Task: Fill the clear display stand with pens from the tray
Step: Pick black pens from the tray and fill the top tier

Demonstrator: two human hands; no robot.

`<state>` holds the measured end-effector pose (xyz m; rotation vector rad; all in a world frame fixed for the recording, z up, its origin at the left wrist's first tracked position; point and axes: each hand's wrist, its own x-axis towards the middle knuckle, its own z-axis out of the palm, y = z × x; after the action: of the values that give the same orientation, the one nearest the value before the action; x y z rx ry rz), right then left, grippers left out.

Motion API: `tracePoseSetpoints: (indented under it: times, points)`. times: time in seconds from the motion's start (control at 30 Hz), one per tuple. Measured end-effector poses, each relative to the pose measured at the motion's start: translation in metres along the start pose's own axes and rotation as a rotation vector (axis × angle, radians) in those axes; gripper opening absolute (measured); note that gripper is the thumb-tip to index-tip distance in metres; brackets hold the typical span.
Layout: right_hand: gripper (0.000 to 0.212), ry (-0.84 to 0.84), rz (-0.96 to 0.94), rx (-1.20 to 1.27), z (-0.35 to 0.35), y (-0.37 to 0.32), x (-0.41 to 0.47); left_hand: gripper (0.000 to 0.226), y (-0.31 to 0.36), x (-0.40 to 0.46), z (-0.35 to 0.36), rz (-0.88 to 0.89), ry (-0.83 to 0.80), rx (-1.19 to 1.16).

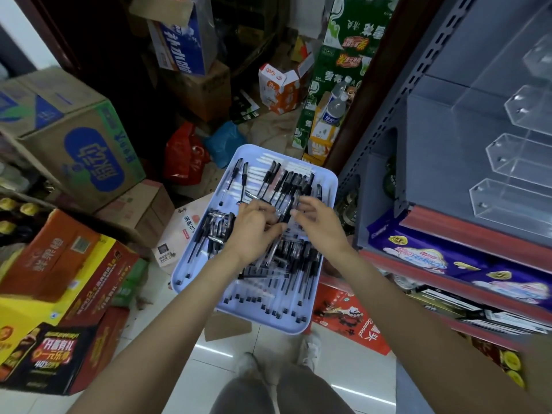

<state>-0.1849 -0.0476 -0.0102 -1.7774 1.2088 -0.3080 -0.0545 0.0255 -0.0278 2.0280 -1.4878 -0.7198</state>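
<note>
A light blue tray [325, 186] sits low in front of me, loaded with several black-capped clear pens [286, 264] and some white ones at its far end. My left hand [254, 228] is over the tray's middle, fingers curled round a bunch of black pens [268, 201] that stick out beyond it. My right hand [319, 222] hovers beside it over the tray, fingers loosely curled and blurred; no pen shows in it. The clear display stand [507, 162] with stepped empty compartments stands on the grey shelf at the right.
Cardboard boxes [68, 144] and drink cartons [59, 264] crowd the left side and the back. A grey metal shelf unit [418, 144] with red edging and packaged goods fills the right. My feet and the tiled floor [209, 369] are below the tray.
</note>
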Motion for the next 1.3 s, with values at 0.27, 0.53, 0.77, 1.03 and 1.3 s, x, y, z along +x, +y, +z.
tracePoseSetpoints:
  times: [0.27,0.53,0.77,1.03,1.3]
  points:
    - [0.006,0.12,-0.17,0.459,-0.068,-0.044,-0.011,0.024,0.067,0.012,-0.036,0.098,-0.084,-0.387]
    - [0.011,0.345,-0.35,0.6,-0.206,-0.045,-0.038,0.022,0.198,0.055,-0.031,0.349,0.002,-0.452]
    - [0.009,0.547,-0.453,0.821,-0.377,0.005,-0.067,0.025,0.344,0.105,0.009,0.516,0.205,-0.335]
    - [0.015,0.752,-0.445,0.605,-0.511,0.066,-0.071,0.002,0.483,0.156,0.056,0.536,0.375,-0.144]
    - [0.057,0.75,-0.199,0.175,-0.573,0.111,-0.044,0.009,0.521,0.193,0.075,0.364,0.417,0.152]
